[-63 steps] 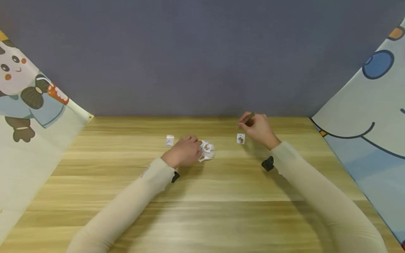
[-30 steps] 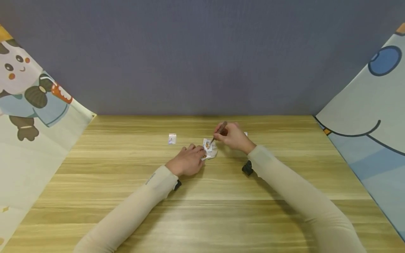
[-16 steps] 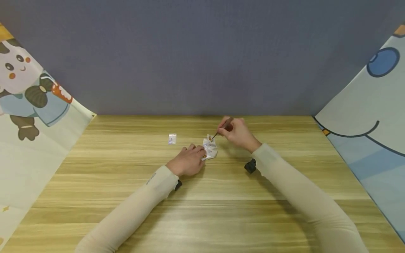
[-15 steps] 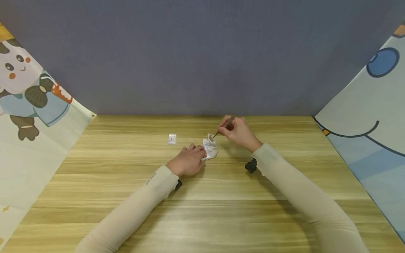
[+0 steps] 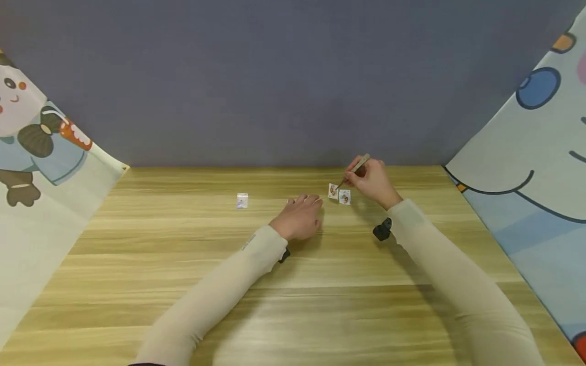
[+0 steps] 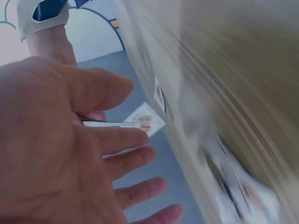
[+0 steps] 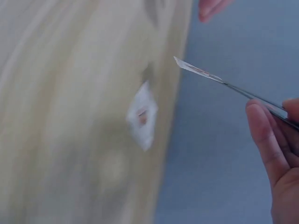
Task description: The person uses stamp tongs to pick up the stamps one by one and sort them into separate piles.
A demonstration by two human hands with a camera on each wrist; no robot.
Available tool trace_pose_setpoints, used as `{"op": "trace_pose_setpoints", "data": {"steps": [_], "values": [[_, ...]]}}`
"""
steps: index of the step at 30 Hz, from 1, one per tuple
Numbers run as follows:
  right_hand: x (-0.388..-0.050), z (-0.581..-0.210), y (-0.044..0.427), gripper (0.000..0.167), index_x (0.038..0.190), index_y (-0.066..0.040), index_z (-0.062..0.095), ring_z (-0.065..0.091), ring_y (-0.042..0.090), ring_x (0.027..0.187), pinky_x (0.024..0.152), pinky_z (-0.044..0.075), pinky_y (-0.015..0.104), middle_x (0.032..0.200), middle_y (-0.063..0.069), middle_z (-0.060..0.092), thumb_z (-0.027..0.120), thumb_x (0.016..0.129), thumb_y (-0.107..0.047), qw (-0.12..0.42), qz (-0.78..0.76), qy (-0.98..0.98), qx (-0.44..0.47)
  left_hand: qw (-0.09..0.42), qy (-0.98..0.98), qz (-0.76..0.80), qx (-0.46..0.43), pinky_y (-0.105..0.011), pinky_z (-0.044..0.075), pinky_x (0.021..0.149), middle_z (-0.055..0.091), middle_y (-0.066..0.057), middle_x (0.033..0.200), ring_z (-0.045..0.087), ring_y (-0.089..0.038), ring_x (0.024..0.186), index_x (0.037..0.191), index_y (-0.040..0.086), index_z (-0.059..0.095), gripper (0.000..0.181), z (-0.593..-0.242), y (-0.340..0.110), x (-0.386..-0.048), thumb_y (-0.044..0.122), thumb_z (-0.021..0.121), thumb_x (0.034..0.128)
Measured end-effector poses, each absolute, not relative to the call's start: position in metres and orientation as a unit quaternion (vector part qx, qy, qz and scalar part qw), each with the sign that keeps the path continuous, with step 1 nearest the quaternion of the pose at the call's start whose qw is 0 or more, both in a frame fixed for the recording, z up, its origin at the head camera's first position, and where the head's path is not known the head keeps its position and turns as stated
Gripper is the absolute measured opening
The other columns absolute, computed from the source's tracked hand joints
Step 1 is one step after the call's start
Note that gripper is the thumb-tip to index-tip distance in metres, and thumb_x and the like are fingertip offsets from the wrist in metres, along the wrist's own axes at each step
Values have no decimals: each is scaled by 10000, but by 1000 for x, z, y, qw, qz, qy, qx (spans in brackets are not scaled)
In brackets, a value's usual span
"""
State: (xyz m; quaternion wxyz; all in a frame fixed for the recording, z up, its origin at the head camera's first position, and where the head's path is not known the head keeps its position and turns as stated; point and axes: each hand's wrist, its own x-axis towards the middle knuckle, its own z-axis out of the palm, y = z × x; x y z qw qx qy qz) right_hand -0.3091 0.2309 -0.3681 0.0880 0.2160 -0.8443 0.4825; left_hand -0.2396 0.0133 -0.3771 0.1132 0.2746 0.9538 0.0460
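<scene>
My right hand [image 5: 373, 183] pinches a pair of tweezers [image 5: 354, 170]. Their tips grip a thin white paper square [image 5: 333, 191] with a small brown-orange picture, held up off the table in the right wrist view. A similar printed square [image 5: 345, 197] lies on the table just right of it. My left hand [image 5: 299, 217] is palm down with its fingers extended, left of the squares. In the left wrist view a blurred pile of white printed pieces [image 6: 254, 198] lies beyond the fingers; the hand hides it in the head view.
Farther left a small white-and-purple square [image 5: 242, 201] lies on the wood-grain table [image 5: 151, 244]. A dark grey panel [image 5: 284, 86] stands along the back edge. Cartoon-printed sheets [image 5: 549, 168] flank both sides. Black wrist cameras [image 5: 382, 230] hang beneath the cuffs.
My right hand has carried a printed square in the tweezers from the pile rightward, beside the other square. The left hand has shifted right, over the pile. The head view has panned slightly right.
</scene>
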Motion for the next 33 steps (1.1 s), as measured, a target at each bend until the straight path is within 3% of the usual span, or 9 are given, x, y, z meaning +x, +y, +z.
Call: {"op": "trace_pose_setpoints", "data": {"steps": [8,19,33], "values": [[-316,-393,246,52,894,25,605,657,375,742,649,536,469,816,179,657,632,890,-20,50,490,-852,178,132,955,11,267,-491,244,1053,265,-6,1524,209,-249,1375,1476,107,334,558,-383,57,-250,332,435,975],[-316,-396,245,35,855,-18,617,657,352,725,617,539,422,795,153,663,642,879,-12,61,461,-869,167,131,961,-25,244,-433,299,986,342,21,1473,302,-219,1280,1430,129,425,540,-390,71,-255,348,490,940],[-312,-391,250,40,890,-55,652,607,217,719,646,487,370,812,75,662,644,883,-93,73,365,-915,154,139,957,1,253,-429,274,1022,248,30,1531,235,-229,1350,1466,124,360,577,-390,71,-250,323,503,944]]}}
